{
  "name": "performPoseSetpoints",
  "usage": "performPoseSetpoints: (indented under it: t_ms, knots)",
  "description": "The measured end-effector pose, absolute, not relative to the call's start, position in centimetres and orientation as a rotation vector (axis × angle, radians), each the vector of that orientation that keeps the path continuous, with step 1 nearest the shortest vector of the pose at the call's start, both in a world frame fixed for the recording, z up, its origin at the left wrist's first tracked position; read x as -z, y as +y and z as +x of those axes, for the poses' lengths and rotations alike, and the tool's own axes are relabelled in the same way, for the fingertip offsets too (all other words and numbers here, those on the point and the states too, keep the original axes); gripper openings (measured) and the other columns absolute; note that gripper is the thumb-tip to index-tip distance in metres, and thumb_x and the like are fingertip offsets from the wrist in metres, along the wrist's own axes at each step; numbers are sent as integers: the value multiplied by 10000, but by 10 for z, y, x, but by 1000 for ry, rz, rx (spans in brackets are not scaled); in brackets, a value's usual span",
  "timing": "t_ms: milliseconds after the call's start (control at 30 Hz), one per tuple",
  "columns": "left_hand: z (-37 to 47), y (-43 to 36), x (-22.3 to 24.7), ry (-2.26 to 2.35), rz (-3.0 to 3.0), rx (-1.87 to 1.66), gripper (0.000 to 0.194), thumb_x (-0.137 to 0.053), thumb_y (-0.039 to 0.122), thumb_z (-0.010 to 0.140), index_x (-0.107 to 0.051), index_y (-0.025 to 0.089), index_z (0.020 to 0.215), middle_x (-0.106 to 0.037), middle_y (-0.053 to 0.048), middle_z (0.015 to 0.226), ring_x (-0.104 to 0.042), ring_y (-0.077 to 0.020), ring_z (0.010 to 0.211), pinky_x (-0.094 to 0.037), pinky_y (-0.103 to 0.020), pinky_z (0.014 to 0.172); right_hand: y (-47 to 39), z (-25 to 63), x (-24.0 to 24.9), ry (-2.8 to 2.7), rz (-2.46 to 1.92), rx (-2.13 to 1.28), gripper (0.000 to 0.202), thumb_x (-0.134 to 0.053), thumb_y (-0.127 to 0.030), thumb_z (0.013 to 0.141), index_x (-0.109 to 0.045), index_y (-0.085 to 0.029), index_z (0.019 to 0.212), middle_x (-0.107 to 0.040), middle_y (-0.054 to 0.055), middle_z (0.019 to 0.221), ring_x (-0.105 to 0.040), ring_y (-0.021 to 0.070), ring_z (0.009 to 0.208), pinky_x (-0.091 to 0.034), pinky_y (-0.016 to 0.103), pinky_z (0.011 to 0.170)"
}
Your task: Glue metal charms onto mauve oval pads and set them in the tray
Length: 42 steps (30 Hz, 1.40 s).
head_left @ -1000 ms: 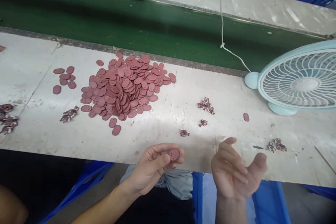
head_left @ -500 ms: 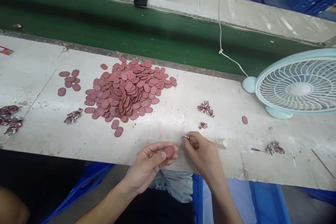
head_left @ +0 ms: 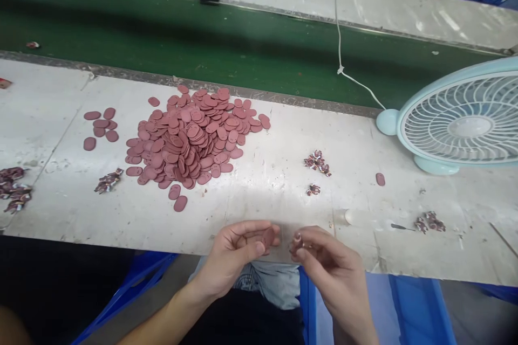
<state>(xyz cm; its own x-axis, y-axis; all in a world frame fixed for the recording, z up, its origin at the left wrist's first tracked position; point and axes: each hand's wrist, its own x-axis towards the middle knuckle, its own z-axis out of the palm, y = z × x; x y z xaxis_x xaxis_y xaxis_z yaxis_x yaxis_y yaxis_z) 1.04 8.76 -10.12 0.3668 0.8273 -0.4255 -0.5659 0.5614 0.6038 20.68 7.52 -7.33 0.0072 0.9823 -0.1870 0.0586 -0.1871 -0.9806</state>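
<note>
Between the thumb and fingers of my left hand is a reddish oval disc, tilted on edge. My right hand pinches a small brown and white figurine a short way to the right of the disc. Both hands are over the table's front edge and do not touch. A large pile of the same oval discs lies behind and left of my hands. Small figurines lie behind my right hand, with a single one nearer.
A light blue fan stands at the right, its white cord crossing the green belt. A clear bottle, a thin dark tool and more figurines lie right of my hands. Blue bins are below the table.
My right hand has turned and moved slightly right and nearer, lifting the figurine upright between its fingertips. The disc in my left hand has tilted onto its edge. The view has shifted slightly.
</note>
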Motion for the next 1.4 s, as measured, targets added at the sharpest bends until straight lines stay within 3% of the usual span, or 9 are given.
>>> performPoseSetpoints:
  t_ms: [167, 300, 600, 800, 1167, 1267, 1333, 1400]
  knots:
    - [15, 83, 101, 742, 491, -933, 320, -808, 152, 812, -773, 237, 1119, -792, -66, 1175, -737, -201, 1066, -573, -308, 950, 70, 195, 59, -1191, -1376, -1338, 186, -685, -133, 890, -754, -281, 980, -747, 16, 920, -717, 166, 853, -613, 272, 771]
    - [18, 83, 97, 722, 508, -944, 306, -806, 104, 801, -763, 225, 1079, -804, -66, 1129, -748, -190, 1030, -575, -295, 934, 71, 190, 60, -1221, -1422, -1307, 155, -700, -151, 885, -751, -267, 974, -755, 28, 929, -720, 174, 805, -623, 280, 711]
    - [21, 85, 94, 824, 584, -967, 61, -819, 155, 787, -771, 172, 754, -819, -66, 965, -754, -208, 906, -579, -300, 821, 74, 202, 55, -1185, -1365, -1494, 191, -738, -202, 882, -775, -285, 1050, -751, 34, 990, -724, 172, 832, -626, 288, 744]
    - [24, 82, 94, 835, 590, -985, 51, -810, 159, 796, -793, 183, 754, -823, -76, 977, -760, -253, 952, -584, -363, 871, 78, 206, 59, -1092, -1257, -1598, 165, -764, -190, 865, -794, -295, 988, -747, 26, 963, -715, 163, 819, -604, 273, 719]
    - [30, 75, 99, 859, 555, -1063, 59, -811, 172, 800, -780, 197, 757, -822, -68, 977, -758, -236, 914, -590, -366, 855, 76, 201, 72, -1016, -1215, -1611, 164, -758, -198, 871, -790, -295, 1000, -747, 27, 963, -706, 169, 847, -586, 274, 732]
    - [26, 69, 100, 905, 618, -1095, 45, -807, 210, 808, -792, 203, 849, -772, -107, 1184, -740, -268, 1009, -589, -395, 886, 72, 195, 79, -971, -1193, -1583, 176, -758, -202, 871, -784, -306, 1011, -747, 21, 953, -703, 164, 849, -593, 266, 738]
    - [10, 67, 101, 984, 765, -1116, 151, -778, 238, 836, -795, 225, 985, -648, -131, 1403, -710, -305, 1102, -585, -433, 915, 69, 194, 86, -892, -1155, -1587, 174, -755, -220, 874, -780, -307, 1023, -749, 22, 912, -700, 162, 791, -601, 274, 708]
    - [-18, 71, 104, 1187, 1040, -1172, 208, -732, 233, 871, -782, 252, 1073, -570, -124, 1484, -661, -325, 1194, -540, -475, 1008, 65, 196, 93, -814, -1125, -1579, 168, -766, -244, 865, -782, -307, 1020, -750, 28, 868, -692, 166, 728, -601, 281, 651]
